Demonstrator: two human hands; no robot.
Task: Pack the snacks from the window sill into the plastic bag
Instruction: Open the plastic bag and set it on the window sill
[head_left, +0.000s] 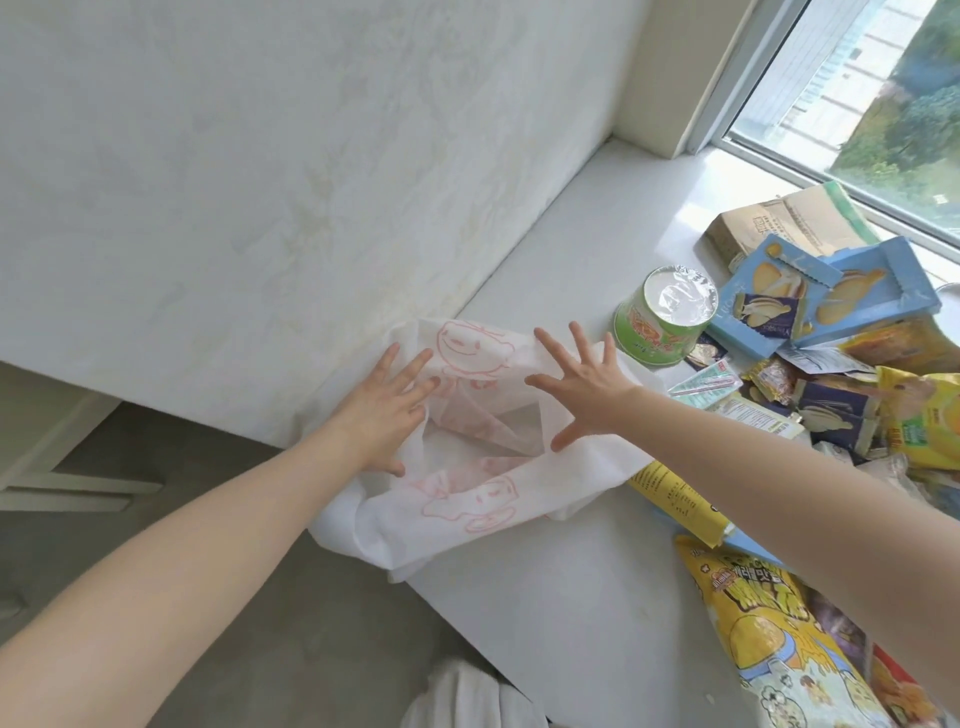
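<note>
A white plastic bag with red cartoon drawings lies on the window sill at its left end, its mouth spread open. My left hand rests on the bag's left edge with fingers spread. My right hand presses the bag's right side, fingers wide apart. Neither hand holds a snack. To the right lies a pile of snacks: a green cup with a foil lid, blue biscuit boxes, a yellow popcorn bag and several small packets.
A brown cardboard box lies by the window glass. A white wall rises to the left of the sill. Grey floor lies below the sill's edge, with a white piece of furniture at far left.
</note>
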